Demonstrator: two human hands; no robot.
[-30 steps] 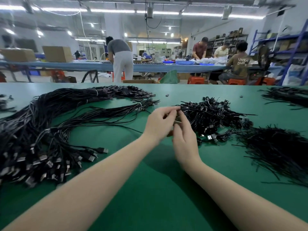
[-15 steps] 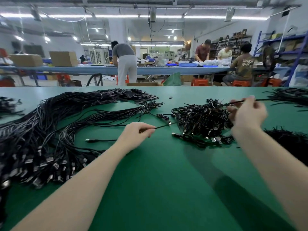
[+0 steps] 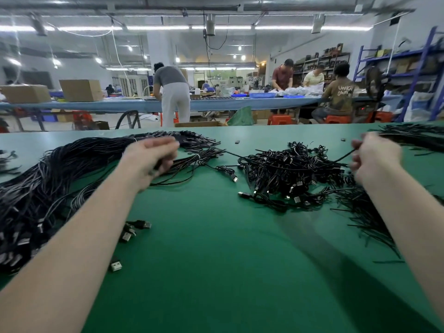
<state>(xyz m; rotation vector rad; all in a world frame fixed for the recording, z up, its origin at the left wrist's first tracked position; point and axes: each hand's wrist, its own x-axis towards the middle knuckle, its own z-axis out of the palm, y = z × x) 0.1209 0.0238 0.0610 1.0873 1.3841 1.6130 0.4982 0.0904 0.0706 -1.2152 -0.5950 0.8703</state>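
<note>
My left hand (image 3: 151,159) is blurred over the big bundle of long black USB cables (image 3: 60,179) on the green table (image 3: 216,260); its fingers curl round a black cable there. My right hand (image 3: 374,157) is raised at the far right and pinches one thin black cable (image 3: 341,157) that stretches leftward over the tangled heap of short cables (image 3: 286,174). One loose cable with a USB plug (image 3: 234,177) lies between the bundle and the heap.
Black cable ties (image 3: 365,212) are spread under my right forearm, and more lie at the far right (image 3: 413,135). Loose USB plugs (image 3: 134,229) lie near my left forearm. Behind the table, people work at a long blue bench (image 3: 216,103) with cardboard boxes (image 3: 80,90).
My hands started together at the middle and have spread wide apart, drawing a cable out. The left hand went further left and up onto the long bundle; the right went to the far right.
</note>
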